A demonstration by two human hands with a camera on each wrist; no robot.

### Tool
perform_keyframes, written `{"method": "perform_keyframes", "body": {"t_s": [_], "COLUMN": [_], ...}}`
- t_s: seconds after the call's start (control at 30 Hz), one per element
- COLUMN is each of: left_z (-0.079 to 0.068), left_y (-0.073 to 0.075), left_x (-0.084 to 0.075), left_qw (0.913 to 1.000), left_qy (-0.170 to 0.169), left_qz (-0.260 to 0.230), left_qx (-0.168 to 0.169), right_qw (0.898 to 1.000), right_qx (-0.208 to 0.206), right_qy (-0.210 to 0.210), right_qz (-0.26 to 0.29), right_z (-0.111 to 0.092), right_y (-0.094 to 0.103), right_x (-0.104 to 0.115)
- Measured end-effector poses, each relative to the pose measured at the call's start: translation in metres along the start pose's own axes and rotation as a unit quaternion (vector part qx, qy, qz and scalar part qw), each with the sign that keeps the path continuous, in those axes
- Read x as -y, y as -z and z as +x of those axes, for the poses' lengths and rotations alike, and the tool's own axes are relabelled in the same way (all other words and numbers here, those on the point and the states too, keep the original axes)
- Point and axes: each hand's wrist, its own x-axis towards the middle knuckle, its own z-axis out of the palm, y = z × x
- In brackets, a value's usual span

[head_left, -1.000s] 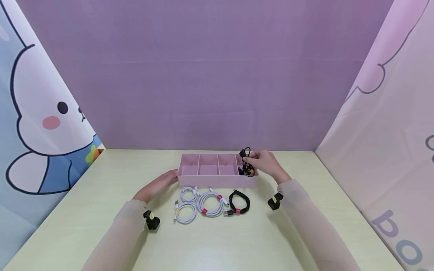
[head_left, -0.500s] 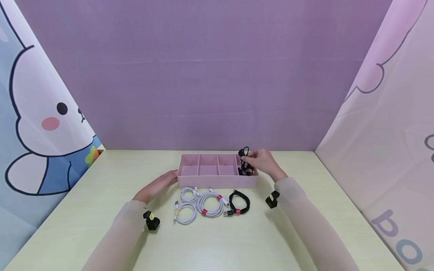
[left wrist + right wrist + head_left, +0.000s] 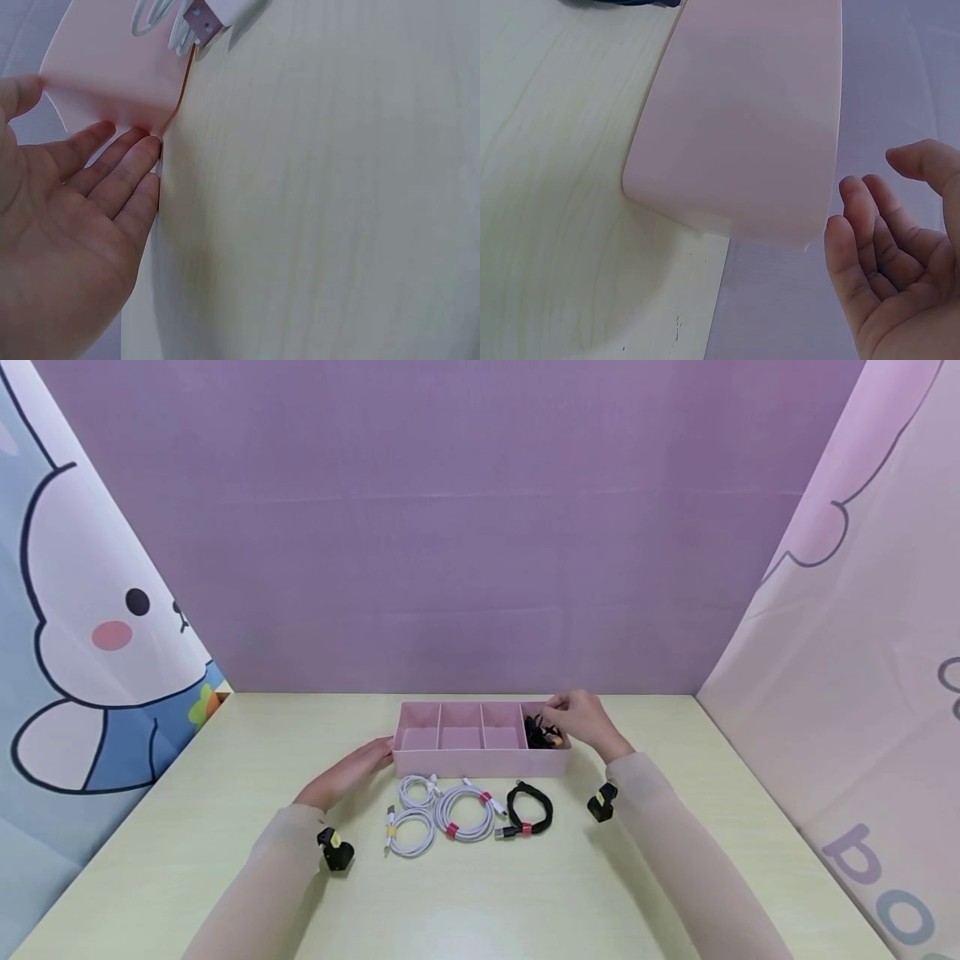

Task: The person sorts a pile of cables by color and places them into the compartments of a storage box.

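A pink box (image 3: pixel 480 763) with side-by-side compartments stands at the back of the table. A bundle of thin black cable (image 3: pixel 537 735) lies in its rightmost compartment, with a yellowish bit showing. Over that compartment's right side is my right hand (image 3: pixel 588 722); in the right wrist view its thumb and bent fingers are apart, with nothing seen between them. My left hand (image 3: pixel 348 772) rests its fingertips against the box's left end, fingers nearly straight in the left wrist view. In front lie a black coiled cable (image 3: pixel 548 810) with a red tie and a large white coiled cable (image 3: pixel 468 837) with red ties.
Two smaller white coils lie front left: an upper coil (image 3: pixel 403 795) and a lower coil (image 3: pixel 432 835) with a yellow tie. The other compartments show bare pink floors. A purple cloth (image 3: pixel 465 527) hangs behind the table, with printed cloths on both sides.
The black cable bundle, held up in my right fingers before, has dropped into the rightmost compartment and is let go. My left hand and the coils in front stay put.
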Motion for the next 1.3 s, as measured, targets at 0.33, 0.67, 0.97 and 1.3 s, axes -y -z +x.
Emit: {"method": "perform_keyframes", "body": {"t_s": [0.33,0.67,0.97,1.3], "left_z": [0.0,0.0,0.001,0.001], "left_y": [0.0,0.0,0.0,0.0], "left_x": [0.0,0.001,0.001,0.001], "left_qw": [1.0,1.0,1.0,0.9999], "left_qy": [-0.002,-0.002,-0.003,-0.01], "left_qz": [0.0,0.002,0.005,0.005], "left_qx": [-0.003,-0.003,-0.005,-0.002], "right_qw": [1.0,1.0,1.0,1.0], "right_qx": [0.007,0.014,0.021,0.02], "right_qy": [0.001,-0.001,0.014,0.018], "right_qz": [-0.001,0.01,0.001,0.008], "right_z": [-0.007,-0.013,-0.02,-0.03], "right_y": [0.002,0.004,0.003,0.003], "right_x": [-0.006,-0.004,-0.004,0.0]}}
